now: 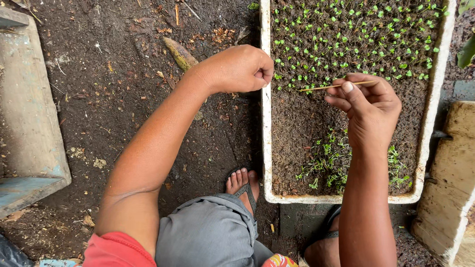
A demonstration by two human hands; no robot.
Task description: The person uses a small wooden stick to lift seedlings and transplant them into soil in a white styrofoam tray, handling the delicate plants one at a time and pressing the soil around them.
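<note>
A white foam tray (266, 148) full of dark soil holds several tiny green seedlings (346, 34) in its far half and a looser clump (329, 158) near its front. My right hand (368, 106) hovers over the middle of the tray, pinching a thin wooden stick (324, 87) that lies level and points left. My left hand (242, 68) rests as a closed fist on the tray's left rim; whether anything is inside the fist is hidden.
Dark earth with dry leaf bits (123, 99) lies left of the tray. A weathered concrete block (24, 109) stands at the far left, and a pale block (452, 183) at the right. My foot in a sandal (242, 184) sits beside the tray's front corner.
</note>
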